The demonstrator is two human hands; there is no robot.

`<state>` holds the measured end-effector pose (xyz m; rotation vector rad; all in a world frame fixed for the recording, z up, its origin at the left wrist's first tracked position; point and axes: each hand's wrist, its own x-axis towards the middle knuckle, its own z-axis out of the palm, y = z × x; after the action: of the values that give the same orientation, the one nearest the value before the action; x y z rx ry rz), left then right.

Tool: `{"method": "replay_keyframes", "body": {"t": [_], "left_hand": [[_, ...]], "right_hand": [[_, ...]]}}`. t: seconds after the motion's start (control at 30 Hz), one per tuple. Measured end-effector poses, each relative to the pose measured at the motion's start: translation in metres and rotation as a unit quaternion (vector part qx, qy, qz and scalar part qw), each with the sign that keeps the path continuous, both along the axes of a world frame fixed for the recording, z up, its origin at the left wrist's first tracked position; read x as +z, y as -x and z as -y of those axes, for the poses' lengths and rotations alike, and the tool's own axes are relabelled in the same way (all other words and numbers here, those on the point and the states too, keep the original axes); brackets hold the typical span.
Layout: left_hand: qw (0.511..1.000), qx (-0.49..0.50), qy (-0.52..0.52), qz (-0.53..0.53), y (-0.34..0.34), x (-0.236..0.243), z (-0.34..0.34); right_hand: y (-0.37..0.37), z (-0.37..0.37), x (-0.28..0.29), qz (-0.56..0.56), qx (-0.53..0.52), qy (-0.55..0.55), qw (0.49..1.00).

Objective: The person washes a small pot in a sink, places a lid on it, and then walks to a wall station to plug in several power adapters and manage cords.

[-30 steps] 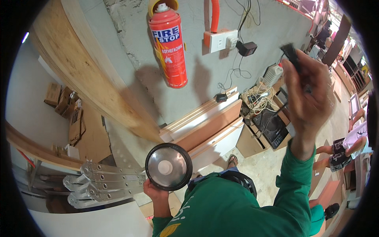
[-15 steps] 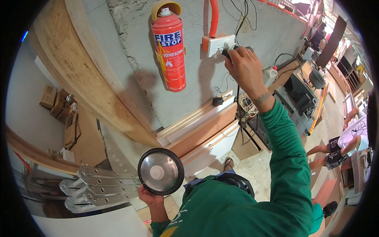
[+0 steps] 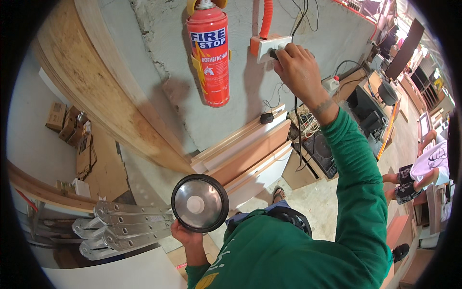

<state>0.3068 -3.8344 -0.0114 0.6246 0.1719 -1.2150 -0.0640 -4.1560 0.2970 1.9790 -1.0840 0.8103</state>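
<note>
My right hand (image 3: 301, 74) grips a dark plug (image 3: 273, 54) against the white wall socket (image 3: 264, 47), its fingers curled over it and partly hiding both; a black cable hangs beneath. Just left of the socket a red fire-extinguisher spray can (image 3: 209, 77) hangs upright in a yellow holder. Low in the middle, my left hand (image 3: 187, 233) holds a round object (image 3: 211, 204) with a shiny metal face, white centre and black rim, its fingers mostly behind it. A red corrugated conduit (image 3: 266, 19) runs up from the socket.
Wooden boards (image 3: 250, 159) lean on the wall below. Right of them lie coiled cables (image 3: 301, 125), a black hotplate (image 3: 322, 154) and a jug (image 3: 331, 84). A wooden frame (image 3: 96, 86) and metal ladder (image 3: 125, 231) stand left, cardboard (image 3: 101, 168) behind. Another person (image 3: 428, 164) is at the right.
My right hand has moved left from mid-air with the dark object to the socket, reaching it by half a second ago and then shifting slightly up. My left hand still holds the round object.
</note>
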Motion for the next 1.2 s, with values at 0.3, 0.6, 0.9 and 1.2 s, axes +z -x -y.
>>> {"method": "replay_keyframes", "body": {"t": [0.3, 0.6, 0.9, 1.2], "left_hand": [[1.000, -0.003, -0.015, 0.004, 0.000, -0.002, 0.011], [0.997, -0.041, -0.054, 0.022, 0.000, -0.022, 0.025], [0.993, -0.075, -0.084, 0.034, 0.032, 0.013, 0.016], [0.987, -0.095, -0.115, 0.054, 0.086, 0.017, 0.006]], "right_hand": [[-0.013, 0.002, 0.006, -0.072, -0.019, 0.038, 0.996], [-0.018, 0.005, 0.001, -0.103, -0.066, 0.049, 0.991], [0.028, -0.103, 0.058, 0.143, -0.043, -0.213, 0.966], [0.273, -0.151, -0.333, 0.526, -0.256, -0.418, 0.695]]}}
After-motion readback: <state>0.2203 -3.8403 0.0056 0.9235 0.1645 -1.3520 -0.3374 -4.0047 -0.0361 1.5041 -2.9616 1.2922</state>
